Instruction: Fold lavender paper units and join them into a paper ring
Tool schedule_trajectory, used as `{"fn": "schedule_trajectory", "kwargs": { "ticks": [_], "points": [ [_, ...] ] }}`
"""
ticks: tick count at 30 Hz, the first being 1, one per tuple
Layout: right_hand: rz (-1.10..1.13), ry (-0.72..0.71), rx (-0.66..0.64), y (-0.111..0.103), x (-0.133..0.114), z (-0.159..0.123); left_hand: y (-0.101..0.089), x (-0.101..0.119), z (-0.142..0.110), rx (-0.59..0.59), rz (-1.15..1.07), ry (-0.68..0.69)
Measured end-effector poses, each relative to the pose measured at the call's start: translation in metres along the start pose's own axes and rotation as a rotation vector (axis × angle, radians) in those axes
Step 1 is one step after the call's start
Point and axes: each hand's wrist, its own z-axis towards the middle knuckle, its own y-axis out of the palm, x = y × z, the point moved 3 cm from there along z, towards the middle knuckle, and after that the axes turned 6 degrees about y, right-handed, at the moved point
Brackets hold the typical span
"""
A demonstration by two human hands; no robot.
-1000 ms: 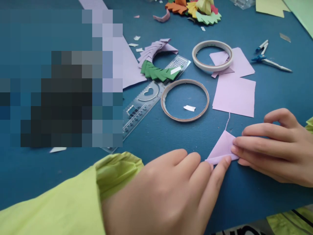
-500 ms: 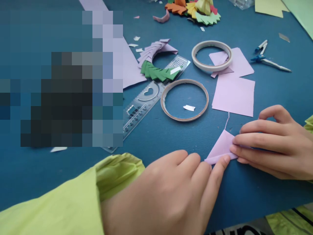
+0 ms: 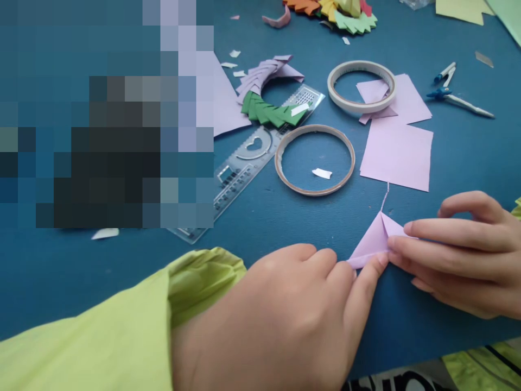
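Observation:
A small lavender paper [image 3: 367,239], folded to a triangle with a narrow strip turned up along its lower edge, lies on the blue table. My left hand [image 3: 285,309] is closed on its lower left part, the thumb pressed along the strip. From the right, my right hand [image 3: 472,250] pinches the paper's right corner, its other fingers bent and slightly spread; that corner is partly hidden. A square lavender sheet [image 3: 399,155] lies just beyond the triangle. Behind it are further lavender pieces [image 3: 412,98], partly under a tape roll [image 3: 362,106].
A second tape ring [image 3: 315,191] lies by a clear ruler [image 3: 252,157]. On the ruler's far end rests a lavender-and-green folded-paper arc [image 3: 266,111]. A blue-and-white compass [image 3: 459,98] is at right. Colourful folded paper [image 3: 354,21] and scraps lie farther back. Pixelation covers the upper left.
The right-hand fingers have shifted on the paper, and a raised flap with a central fold line now shows on the triangle's right side. The whole view has shifted slightly.

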Motion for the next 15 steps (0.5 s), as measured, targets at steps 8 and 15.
{"fn": "schedule_trajectory", "kwargs": {
  "ticks": [8,15],
  "points": [
    [0.028,0.188,-0.023,-0.008,-0.001,0.0,0.005,0.01,-0.003,0.064,0.077,-0.057],
    [-0.016,0.077,0.078,-0.01,0.003,0.005,0.002,0.012,-0.01,0.281,0.257,-0.139]
  ]
}}
